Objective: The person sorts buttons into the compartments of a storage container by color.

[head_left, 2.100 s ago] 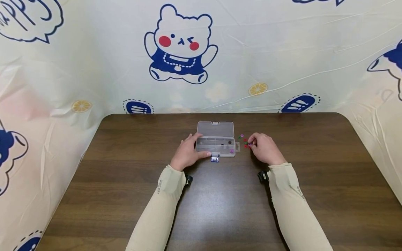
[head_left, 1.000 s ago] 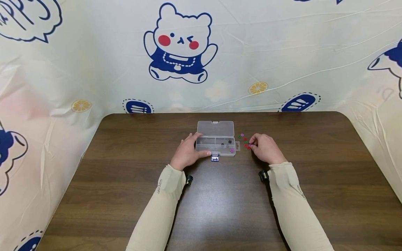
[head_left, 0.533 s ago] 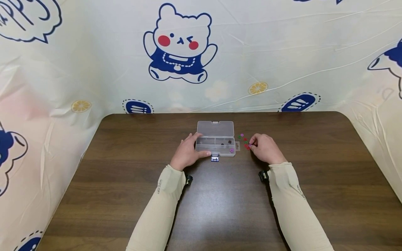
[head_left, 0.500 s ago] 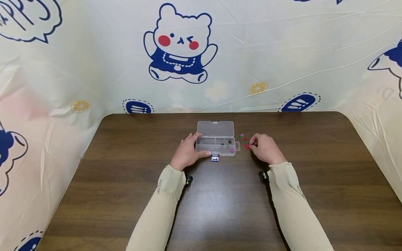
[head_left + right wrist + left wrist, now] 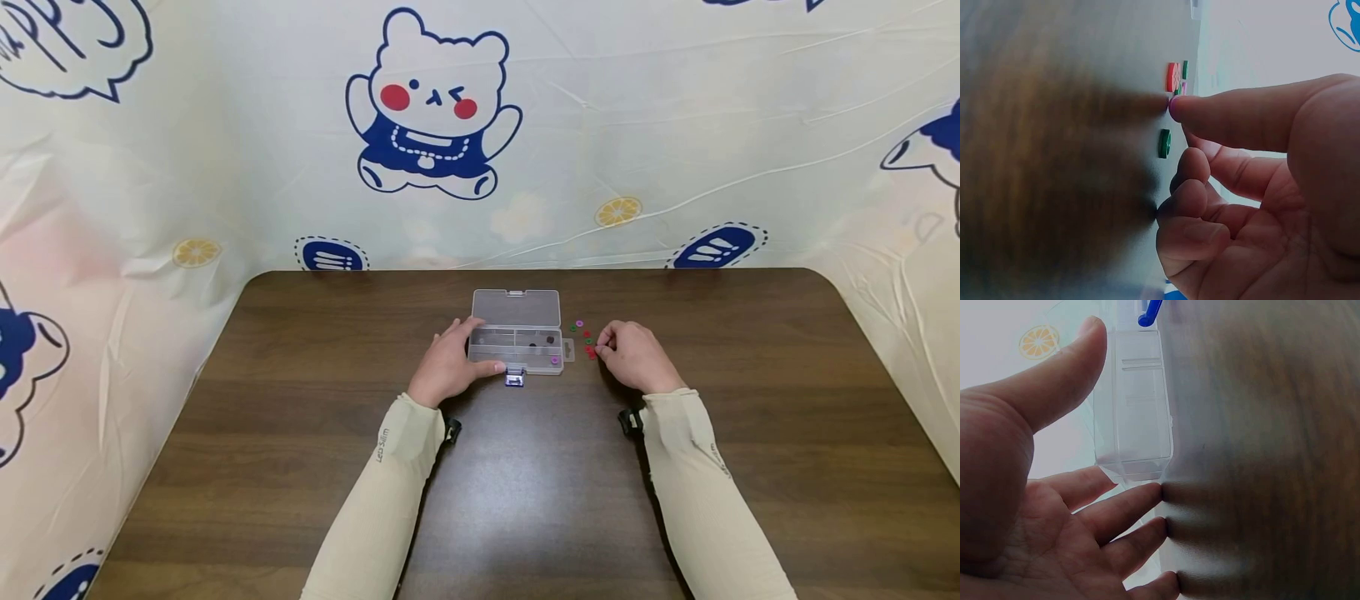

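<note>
A clear plastic compartment box point(image 5: 514, 361) lies with its lid raised on the brown table. My left hand point(image 5: 447, 362) spans its left end, thumb along the front edge and fingertips at the left side; in the left wrist view the fingers point(image 5: 1124, 512) are spread and fairly straight. To the right of the box, my right hand point(image 5: 636, 357) pinches a small purple button point(image 5: 1173, 107) at the tabletop, mostly hidden by the thumb. Beside it lie red buttons point(image 5: 1174, 77) and a green button point(image 5: 1165, 144). Inside the box are a purple button point(image 5: 555, 360) and dark round pieces point(image 5: 551, 339).
The box's lid point(image 5: 516, 308) leans back toward the patterned curtain point(image 5: 540, 150) behind the table. A blue-edged latch point(image 5: 514, 378) sticks out at the front, and a hanging tab point(image 5: 568, 350) at the right. Another purple button point(image 5: 580, 323) lies farther back on the table point(image 5: 517, 500).
My right fingertips have closed over the purple button, which showed between them before and is now hidden in the head view. My left hand and the box stay in place.
</note>
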Available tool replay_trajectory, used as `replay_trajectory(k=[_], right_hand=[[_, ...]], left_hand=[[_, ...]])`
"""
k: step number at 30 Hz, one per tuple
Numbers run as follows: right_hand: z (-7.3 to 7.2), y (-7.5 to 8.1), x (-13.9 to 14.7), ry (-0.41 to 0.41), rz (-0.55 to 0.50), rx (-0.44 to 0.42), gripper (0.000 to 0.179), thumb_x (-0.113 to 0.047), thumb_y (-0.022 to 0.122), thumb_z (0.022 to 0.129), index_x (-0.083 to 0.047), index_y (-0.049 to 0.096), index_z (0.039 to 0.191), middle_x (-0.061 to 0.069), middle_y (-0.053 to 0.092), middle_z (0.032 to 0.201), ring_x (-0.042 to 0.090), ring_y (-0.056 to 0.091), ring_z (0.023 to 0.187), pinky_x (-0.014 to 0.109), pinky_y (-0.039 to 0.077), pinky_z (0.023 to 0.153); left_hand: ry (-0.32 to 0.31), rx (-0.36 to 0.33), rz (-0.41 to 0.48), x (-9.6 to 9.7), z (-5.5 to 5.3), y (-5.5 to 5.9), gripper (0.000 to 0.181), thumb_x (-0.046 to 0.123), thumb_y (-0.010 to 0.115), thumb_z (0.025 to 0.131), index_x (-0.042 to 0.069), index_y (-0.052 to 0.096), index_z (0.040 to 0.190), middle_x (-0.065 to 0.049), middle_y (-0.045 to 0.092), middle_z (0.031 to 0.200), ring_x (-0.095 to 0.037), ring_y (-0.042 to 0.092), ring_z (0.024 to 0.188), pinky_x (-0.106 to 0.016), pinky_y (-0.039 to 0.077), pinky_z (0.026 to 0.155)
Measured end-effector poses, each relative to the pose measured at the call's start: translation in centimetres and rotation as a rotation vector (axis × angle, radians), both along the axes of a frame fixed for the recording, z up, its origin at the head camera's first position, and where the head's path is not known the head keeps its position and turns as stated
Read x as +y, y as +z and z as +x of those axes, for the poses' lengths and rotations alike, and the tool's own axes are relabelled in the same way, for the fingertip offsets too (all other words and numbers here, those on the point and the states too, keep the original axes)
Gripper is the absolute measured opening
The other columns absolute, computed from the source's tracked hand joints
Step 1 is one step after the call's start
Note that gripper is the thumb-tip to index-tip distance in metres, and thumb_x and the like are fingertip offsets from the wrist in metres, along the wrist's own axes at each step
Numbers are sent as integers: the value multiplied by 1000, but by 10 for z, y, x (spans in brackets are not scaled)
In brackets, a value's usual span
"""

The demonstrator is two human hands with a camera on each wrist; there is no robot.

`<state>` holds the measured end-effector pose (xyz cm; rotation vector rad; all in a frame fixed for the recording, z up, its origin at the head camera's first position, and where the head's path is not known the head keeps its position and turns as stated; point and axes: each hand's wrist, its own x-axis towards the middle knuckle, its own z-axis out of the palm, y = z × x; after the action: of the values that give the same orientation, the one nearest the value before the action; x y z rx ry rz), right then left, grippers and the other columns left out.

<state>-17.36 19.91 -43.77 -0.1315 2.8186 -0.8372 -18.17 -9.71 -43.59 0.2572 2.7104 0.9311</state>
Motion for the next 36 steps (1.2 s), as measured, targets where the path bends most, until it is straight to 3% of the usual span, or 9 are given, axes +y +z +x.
replay_trajectory(k=[36], right_hand=[[3, 7, -5, -12, -16, 56, 9, -11, 60, 98, -3, 64, 95, 11, 57, 84, 28, 52, 82, 38, 44, 71]], left_hand=[[-3, 4, 12, -1, 1, 0, 78, 38, 82, 84, 13, 47, 149, -13, 38, 159, -30, 23, 151, -51, 12, 124]])
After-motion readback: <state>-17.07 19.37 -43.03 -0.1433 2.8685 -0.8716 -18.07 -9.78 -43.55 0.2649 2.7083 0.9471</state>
